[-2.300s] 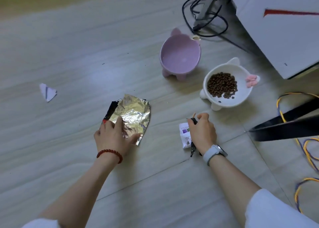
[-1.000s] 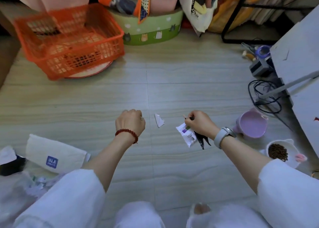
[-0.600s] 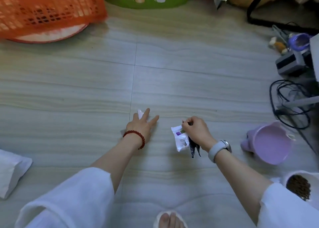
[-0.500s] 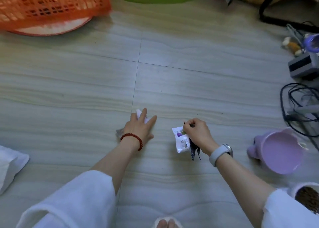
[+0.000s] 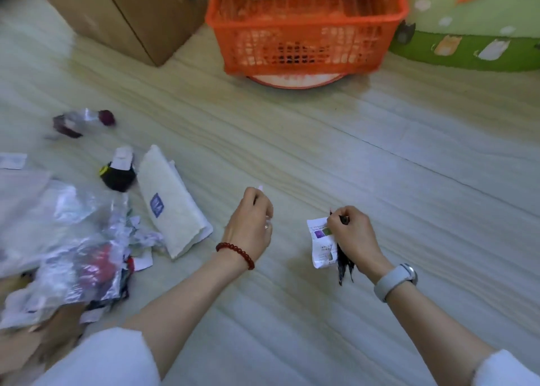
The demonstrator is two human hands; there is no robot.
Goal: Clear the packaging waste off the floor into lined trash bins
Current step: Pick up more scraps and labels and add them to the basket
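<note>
Floor (image 5: pixel 350 166): pale wood-look tile.
Basket (image 5: pixel 304 32): orange, top centre.
Waste pile (image 5: pixel 67 239): clear plastic and foil, lower left.
White pack (image 5: pixel 172 207): flat beside pile, long axis up-left to down-right, blue label unreadable.
Right hand (image 5: pixel 355 239): pinches sachet (image 5: pixel 321 242) and a dark strip; sachet hangs vertical above the floor, print too blurred to read.
Left hand (image 5: pixel 251 222): fingers curled on a small pale scrap (image 5: pixel 260 187).
</note>
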